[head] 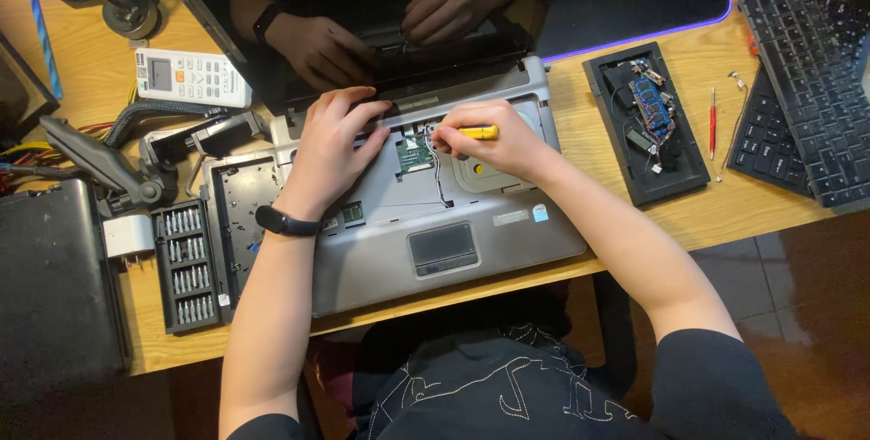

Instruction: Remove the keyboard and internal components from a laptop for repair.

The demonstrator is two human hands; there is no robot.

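On wooden desk, centre: grey plastic laptop base (453, 241) w/ keyboard off, small green circuit board (413, 154) bared. Right hand (494, 139) pinches yellow-handled screwdriver (477, 132) — tip near board & thin black wire (439, 177). Left hand (331, 145), fingers pressed together, lies flat on base's upper edge, just beside board; black wristband (285, 222) on wrist. Glossy dark screen (362, 5) mirrors both hands. Left: black tray of metal bits (188, 266), white remote (192, 77). Right: black tray w/ blue board (645, 123), red-handled screwdriver (712, 123), loose black keyboards (807, 87) — well apart.
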